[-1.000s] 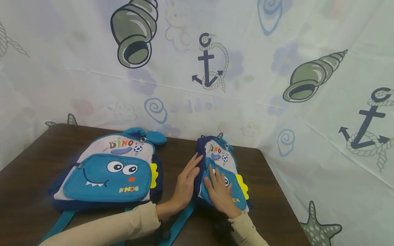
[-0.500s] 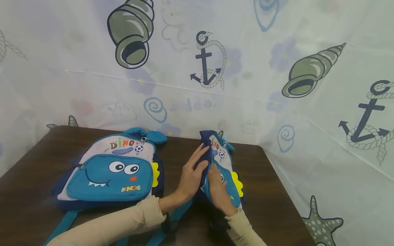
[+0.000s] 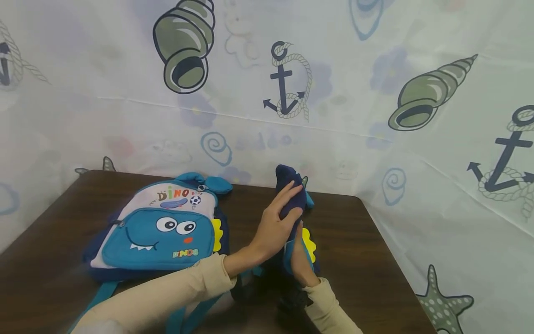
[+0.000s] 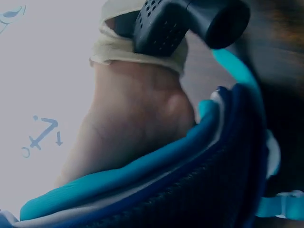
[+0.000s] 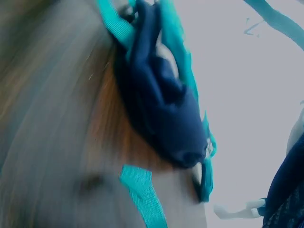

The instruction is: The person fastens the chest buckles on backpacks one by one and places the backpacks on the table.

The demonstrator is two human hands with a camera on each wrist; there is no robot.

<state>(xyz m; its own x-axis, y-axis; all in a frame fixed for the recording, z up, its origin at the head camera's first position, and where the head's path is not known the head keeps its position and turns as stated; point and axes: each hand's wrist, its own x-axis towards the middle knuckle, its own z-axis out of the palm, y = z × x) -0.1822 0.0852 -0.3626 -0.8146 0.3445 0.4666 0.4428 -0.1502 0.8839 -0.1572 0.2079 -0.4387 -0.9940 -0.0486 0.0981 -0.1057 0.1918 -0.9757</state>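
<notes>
A small blue dinosaur backpack stands tilted up on edge, between my two hands. My left hand lies along its navy side, fingers extended and thumb apart. Against the blue front rests my right hand, seen edge-on, its fingers partly hidden. In the left wrist view the backpack's teal and navy edge crosses in front of a bare wrist. A second dinosaur backpack lies face up to the left, apart from the hands. The right wrist view has a navy bag side; which backpack it is, I cannot tell.
Both backpacks are on a dark brown table. Teal straps trail toward the near edge. Behind the table hangs a pale cloth printed with shells and anchors. A black device sits on one wrist.
The right backpack has turned from face up onto its edge, so its printed front no longer shows. Both hands have swung with it, the left one upward and rightward. The left backpack stays put.
</notes>
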